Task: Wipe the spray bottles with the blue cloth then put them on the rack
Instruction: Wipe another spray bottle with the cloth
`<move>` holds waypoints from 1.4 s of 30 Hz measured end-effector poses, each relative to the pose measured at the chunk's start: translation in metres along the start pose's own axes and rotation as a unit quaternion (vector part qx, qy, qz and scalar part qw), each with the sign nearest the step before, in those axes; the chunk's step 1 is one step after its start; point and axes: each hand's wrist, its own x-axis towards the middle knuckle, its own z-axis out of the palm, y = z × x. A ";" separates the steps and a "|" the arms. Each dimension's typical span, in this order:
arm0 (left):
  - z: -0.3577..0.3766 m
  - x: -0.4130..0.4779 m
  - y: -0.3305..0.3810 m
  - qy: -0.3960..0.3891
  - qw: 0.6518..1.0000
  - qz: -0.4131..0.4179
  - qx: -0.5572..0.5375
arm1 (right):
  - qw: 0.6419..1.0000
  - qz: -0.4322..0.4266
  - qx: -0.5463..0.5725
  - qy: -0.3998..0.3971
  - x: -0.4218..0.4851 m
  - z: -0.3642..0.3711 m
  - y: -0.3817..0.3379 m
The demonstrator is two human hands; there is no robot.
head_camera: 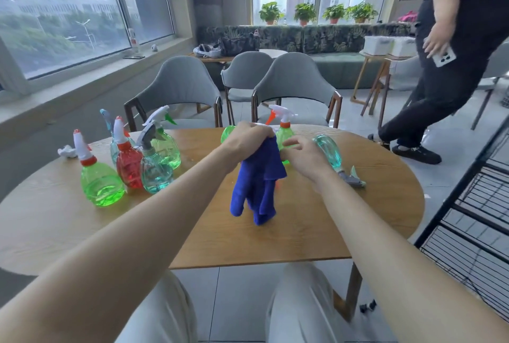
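Here, a wooden oval table [303, 232] with visible grain carries pear-shaped spray bottles of clear tinted plastic, each topped with a trigger head. Five of them [132, 166], two green, two teal and one red, stand bunched near the table's left edge, with a crumpled white scrap [67, 151] just beside them at the rim. The blue cloth [259, 185] is soft and napped and hangs in loose folds above the middle of the table. The left hand [248, 139] grips its bunched top, fingers curled tight. A green bottle body [227, 133] shows just behind that hand; I cannot tell whether the hand holds it too. The right hand [303, 155] is just right of the cloth, fingers loosely spread, holding nothing. An upright green bottle [285, 133] stands close behind it near the far edge. A teal bottle [329, 150] lies on its side toward the right edge. The black wire rack [468, 205] stands off the table's right side.
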 end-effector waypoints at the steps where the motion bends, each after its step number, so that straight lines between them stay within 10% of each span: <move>1: 0.002 0.001 0.002 0.004 1.000 0.006 0.006 | 0.999 -0.010 0.032 -0.030 -0.004 0.000 -0.002; 8: 0.020 0.011 0.007 0.010 0.993 0.061 0.101 | 0.988 -0.026 0.112 -0.105 -0.007 0.002 0.011; 23: 0.027 0.036 -0.074 0.080 0.996 -0.027 0.016 | 0.956 0.053 0.268 0.105 0.023 0.007 0.062; 42: 0.037 0.067 -0.102 0.122 0.986 0.112 -0.013 | 0.991 -0.042 0.125 0.022 0.048 0.069 0.050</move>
